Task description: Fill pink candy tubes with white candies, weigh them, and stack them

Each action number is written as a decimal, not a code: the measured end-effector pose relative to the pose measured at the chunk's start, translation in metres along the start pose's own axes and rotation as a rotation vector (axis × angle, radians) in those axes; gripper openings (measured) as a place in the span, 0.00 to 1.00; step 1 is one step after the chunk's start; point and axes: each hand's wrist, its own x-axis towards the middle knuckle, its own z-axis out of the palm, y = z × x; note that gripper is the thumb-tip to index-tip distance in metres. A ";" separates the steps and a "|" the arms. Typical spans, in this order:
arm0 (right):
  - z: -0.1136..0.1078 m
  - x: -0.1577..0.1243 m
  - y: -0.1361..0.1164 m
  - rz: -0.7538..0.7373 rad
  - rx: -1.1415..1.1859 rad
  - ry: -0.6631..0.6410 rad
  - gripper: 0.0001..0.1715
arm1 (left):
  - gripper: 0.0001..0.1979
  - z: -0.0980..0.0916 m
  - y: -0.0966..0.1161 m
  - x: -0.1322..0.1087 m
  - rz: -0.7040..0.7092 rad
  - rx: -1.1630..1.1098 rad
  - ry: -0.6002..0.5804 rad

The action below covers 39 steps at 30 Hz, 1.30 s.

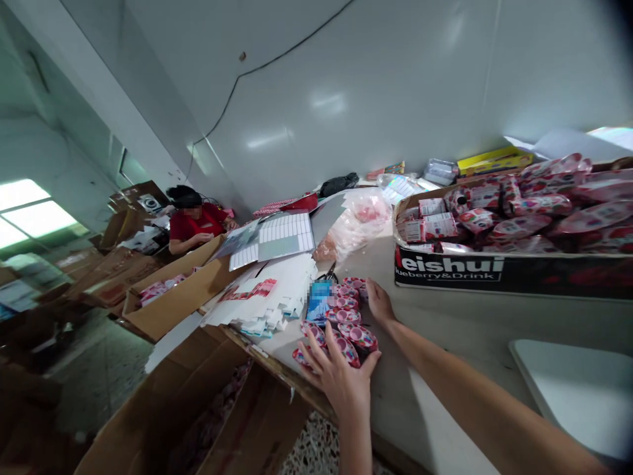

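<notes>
My left hand (341, 379) lies with spread fingers on a loose pile of round pink-and-red cup packets (349, 323), on a pale table top (435, 316). My right hand (380, 300) rests at the pile's far right side, its fingertips hidden behind the packets. Beside the pile lies a blue printed card (319, 302), its print blurred. Past my right forearm stands a long black-printed carton (450, 272) lettered "eishui" and "lueberry&Drink", heaped with similar pink foil packets (494, 214).
A person in a red shirt (192, 224) works at the far left beside an open cardboard box (173, 293). White folded cartons (262, 303), printed sheets (277, 241) and a plastic bag (356, 224) lie on the table. Below its edge stands an open cardboard box (163, 412).
</notes>
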 end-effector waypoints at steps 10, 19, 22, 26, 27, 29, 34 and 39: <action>-0.015 -0.011 -0.009 0.178 0.052 0.091 0.34 | 0.33 -0.025 -0.087 0.040 -0.061 -0.571 0.074; -0.074 -0.106 -0.050 0.035 -0.193 -0.338 0.40 | 0.34 0.018 -0.103 0.081 -0.278 -1.053 -0.499; -0.080 -0.133 -0.054 -0.174 -0.453 -0.447 0.51 | 0.33 0.019 -0.105 0.082 -0.281 -1.097 -0.515; -0.069 -0.144 -0.051 -0.287 -0.603 -0.400 0.44 | 0.30 0.016 -0.106 0.079 -0.289 -1.124 -0.502; -0.066 -0.144 -0.050 -0.287 -0.606 -0.384 0.41 | 0.29 0.016 -0.106 0.078 -0.292 -1.123 -0.499; -0.059 -0.143 -0.047 -0.287 -0.595 -0.363 0.36 | 0.27 0.015 -0.105 0.076 -0.303 -1.119 -0.500; -0.050 -0.143 -0.042 -0.299 -0.546 -0.330 0.32 | 0.22 0.014 -0.101 0.068 -0.348 -1.119 -0.442; -0.047 -0.136 -0.040 -0.307 -0.440 -0.376 0.34 | 0.20 0.010 -0.099 0.061 -0.398 -1.127 -0.383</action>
